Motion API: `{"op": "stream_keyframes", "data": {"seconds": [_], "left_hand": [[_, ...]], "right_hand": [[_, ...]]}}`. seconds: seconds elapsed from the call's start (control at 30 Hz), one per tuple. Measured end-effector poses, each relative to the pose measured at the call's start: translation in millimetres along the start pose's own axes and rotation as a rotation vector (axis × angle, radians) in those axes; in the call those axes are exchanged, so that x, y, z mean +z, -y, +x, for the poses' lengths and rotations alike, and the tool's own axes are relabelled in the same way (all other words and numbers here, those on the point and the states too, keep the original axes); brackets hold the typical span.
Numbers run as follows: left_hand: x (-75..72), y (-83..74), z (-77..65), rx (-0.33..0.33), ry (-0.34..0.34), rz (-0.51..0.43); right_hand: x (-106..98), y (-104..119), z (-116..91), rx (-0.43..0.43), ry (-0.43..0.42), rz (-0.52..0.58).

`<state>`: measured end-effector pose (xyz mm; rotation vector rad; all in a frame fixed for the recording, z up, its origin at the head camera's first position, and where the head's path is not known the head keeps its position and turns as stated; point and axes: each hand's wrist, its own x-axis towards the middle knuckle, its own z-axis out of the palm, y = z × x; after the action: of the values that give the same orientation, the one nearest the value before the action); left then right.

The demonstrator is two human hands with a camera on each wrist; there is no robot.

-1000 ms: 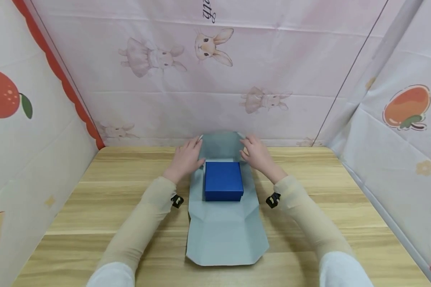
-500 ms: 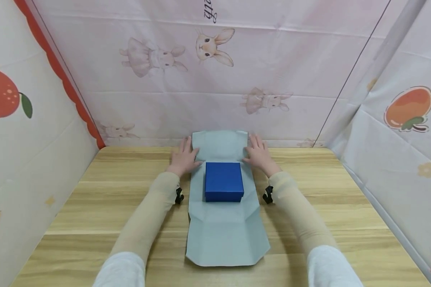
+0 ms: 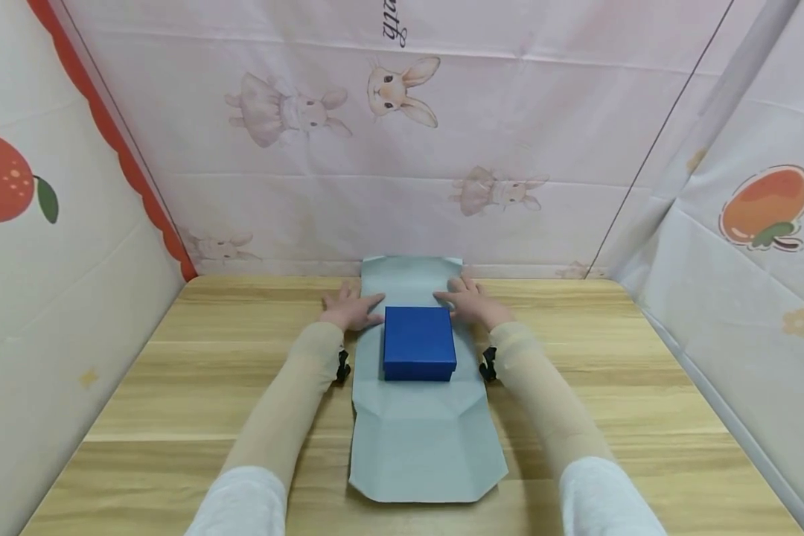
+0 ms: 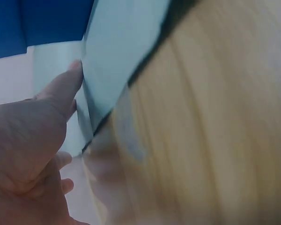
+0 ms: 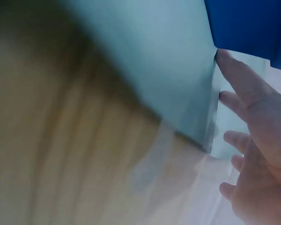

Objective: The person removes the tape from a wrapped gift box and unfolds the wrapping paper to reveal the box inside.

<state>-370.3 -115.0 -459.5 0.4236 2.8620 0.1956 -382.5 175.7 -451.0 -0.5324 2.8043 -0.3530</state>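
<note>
A blue lidded box [image 3: 419, 339] sits on a long, pale blue-green creased sheet [image 3: 412, 458], which looks like paper or thin card. My left hand [image 3: 353, 307] rests at the sheet's left edge, just beyond the box, its forefinger and thumb reaching over the sheet. On the opposite edge, my right hand [image 3: 474, 304] mirrors it, with its forefinger on the sheet and fingers spread. In the left wrist view, the thumb [image 4: 68, 82] lies against the sheet near a crease below the box. The right wrist view has the thumb [image 5: 239, 75] close to the box's corner.
The sheet lies on a wooden table [image 3: 234, 387] and reaches its far edge, close to the printed back cloth [image 3: 308, 216]. Cloth walls stand at the left [image 3: 60, 298] and right [image 3: 730, 298]. A small black device [image 3: 343, 366] is strapped at each wrist.
The sheet's far flap, narrowed between my hands a second ago, has spread wider and now lies lower. Both hands have come toward the box along the sheet's edges. The box has stayed put.
</note>
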Motion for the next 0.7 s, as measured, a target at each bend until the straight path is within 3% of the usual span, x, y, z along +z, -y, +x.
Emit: {"op": "stream_keyframes", "data": {"seconds": [0.1, 0.33, 0.53, 0.7], "left_hand": [[-0.4, -2.2, -0.1, 0.008, 0.019, -0.001], [-15.8, 14.0, -15.5, -0.034, 0.076, -0.042], [-22.3, 33.8, -27.2, -0.062, 0.089, -0.027], [-21.3, 39.3, -26.5, -0.067, 0.079, -0.037]], "right_hand": [[1.9, -0.8, 2.3, 0.016, 0.023, 0.069], [-3.5, -20.4, -2.6, -0.039, 0.012, -0.117], [-7.3, -39.4, -16.8, 0.029, 0.030, -0.060], [-10.8, -42.8, -22.3, 0.030, 0.031, -0.059]]}}
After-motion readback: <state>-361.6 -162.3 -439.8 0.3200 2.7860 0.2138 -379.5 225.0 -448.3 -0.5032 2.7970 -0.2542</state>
